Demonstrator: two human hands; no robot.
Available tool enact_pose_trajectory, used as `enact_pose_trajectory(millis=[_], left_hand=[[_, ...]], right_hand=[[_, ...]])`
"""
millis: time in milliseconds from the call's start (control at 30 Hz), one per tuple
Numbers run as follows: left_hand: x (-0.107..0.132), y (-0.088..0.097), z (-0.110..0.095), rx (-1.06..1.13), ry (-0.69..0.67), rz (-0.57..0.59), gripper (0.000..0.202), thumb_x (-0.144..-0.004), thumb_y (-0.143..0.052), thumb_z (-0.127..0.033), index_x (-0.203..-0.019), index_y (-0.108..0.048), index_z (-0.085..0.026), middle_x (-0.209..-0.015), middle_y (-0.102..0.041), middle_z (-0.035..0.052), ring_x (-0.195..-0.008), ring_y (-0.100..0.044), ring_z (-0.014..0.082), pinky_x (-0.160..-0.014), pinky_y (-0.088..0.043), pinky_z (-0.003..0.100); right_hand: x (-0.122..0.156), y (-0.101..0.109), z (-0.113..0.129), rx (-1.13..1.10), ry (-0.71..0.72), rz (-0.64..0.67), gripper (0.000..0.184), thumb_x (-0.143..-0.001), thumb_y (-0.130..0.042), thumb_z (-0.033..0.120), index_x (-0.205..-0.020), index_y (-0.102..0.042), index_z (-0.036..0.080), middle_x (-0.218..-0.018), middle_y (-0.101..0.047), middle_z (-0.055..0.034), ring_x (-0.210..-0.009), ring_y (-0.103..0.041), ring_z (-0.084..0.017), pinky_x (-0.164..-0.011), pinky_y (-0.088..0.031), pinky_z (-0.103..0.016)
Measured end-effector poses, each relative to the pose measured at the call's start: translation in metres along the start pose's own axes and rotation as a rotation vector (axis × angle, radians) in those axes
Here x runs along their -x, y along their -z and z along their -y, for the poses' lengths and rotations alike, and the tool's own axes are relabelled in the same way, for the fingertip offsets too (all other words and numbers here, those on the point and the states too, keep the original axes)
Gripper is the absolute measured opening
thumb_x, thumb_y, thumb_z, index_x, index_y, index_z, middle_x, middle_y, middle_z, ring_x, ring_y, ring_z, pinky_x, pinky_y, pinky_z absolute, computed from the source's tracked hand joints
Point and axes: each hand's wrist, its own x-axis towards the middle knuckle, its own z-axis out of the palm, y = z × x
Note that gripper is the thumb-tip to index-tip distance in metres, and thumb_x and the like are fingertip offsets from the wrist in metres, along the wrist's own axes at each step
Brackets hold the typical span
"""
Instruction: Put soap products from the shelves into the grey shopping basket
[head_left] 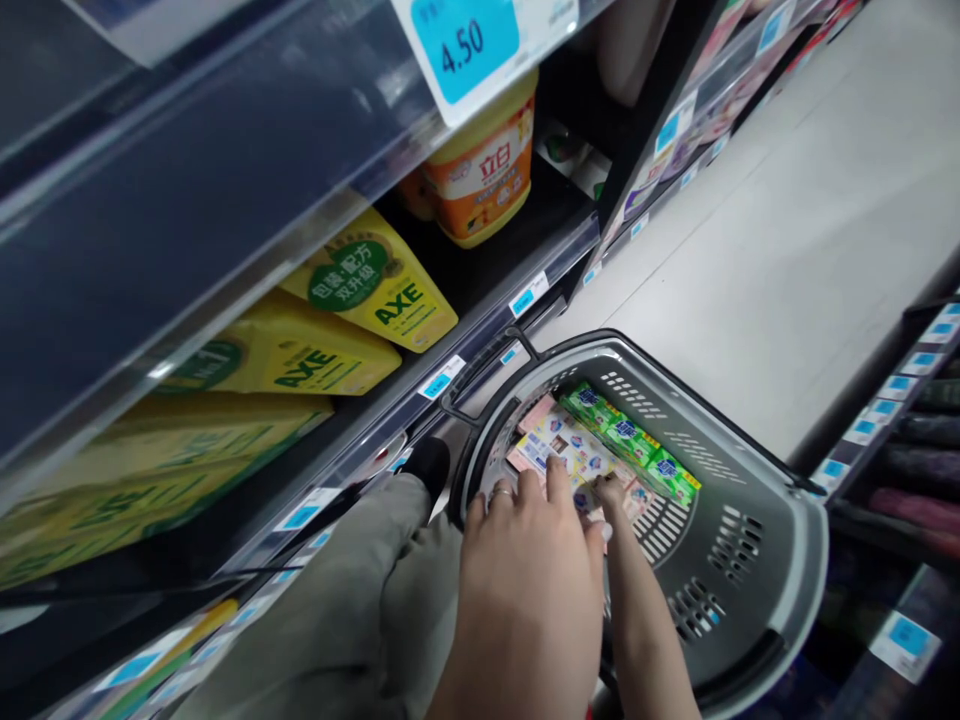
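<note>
My left hand [529,535], with a ring on one finger, reaches over the near side of a grey shopping basket [757,570]. Its fingers are spread, and their tips overlap a pink and yellow patterned pack [559,440] in the basket. Beside it my right hand [613,495] is lower in the basket, its bent fingers at the pack's right part. The grip is partly hidden by the left hand and the small view. Along the pack's far side lies a row of green boxes [626,430].
At left, a shelf holds yellow AXE bottles [405,300] and an orange-labelled yellow bottle [487,180]. A price tag [465,45] hangs on the upper shelf edge. Pale floor [750,270] runs beyond the basket. Another shelf with a price tag [909,640] stands at right.
</note>
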Motion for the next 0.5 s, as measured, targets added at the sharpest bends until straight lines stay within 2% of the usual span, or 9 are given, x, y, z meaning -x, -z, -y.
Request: enact_pose_trajectory(millis=[167, 367, 500], left_hand=[[0.0012, 0.003, 0.0002, -0.012, 0.015, -0.012, 0.053, -0.096, -0.047, -0.034, -0.145, -0.039, -0.015, -0.129, -0.059, 0.0174, -0.119, -0.055, 0.0358, -0.099, -0.046, 0.051], [-0.0003, 0.0014, 0.0006, -0.018, 0.013, -0.015, 0.053, -0.096, -0.046, -0.034, -0.145, -0.039, -0.015, -0.129, -0.059, 0.0178, -0.118, -0.055, 0.0366, -0.098, -0.046, 0.053], [-0.001, -0.0021, 0.0019, -0.038, 0.018, -0.034, 0.053, -0.096, -0.046, -0.034, -0.145, -0.039, -0.014, -0.126, -0.061, 0.0182, -0.114, -0.058, 0.0361, -0.096, -0.047, 0.053]], right_hand=[[0.0082, 0.0046, -0.0002, 0.053, -0.014, 0.012, 0.037, -0.091, -0.047, 0.024, -0.122, -0.058, 0.008, -0.113, -0.069, -0.0168, -0.107, -0.065, -0.026, -0.083, -0.048, -0.028], [0.0086, 0.0077, 0.0003, 0.098, -0.025, -0.006, 0.033, -0.089, -0.05, 0.029, -0.114, -0.063, 0.01, -0.109, -0.07, -0.0183, -0.102, -0.067, -0.029, -0.083, -0.051, -0.034], [0.005, 0.0055, -0.0007, 0.089, -0.016, -0.005, 0.031, -0.088, -0.052, 0.029, -0.11, -0.064, 0.01, -0.108, -0.071, -0.0185, -0.101, -0.067, -0.029, -0.083, -0.051, -0.034]])
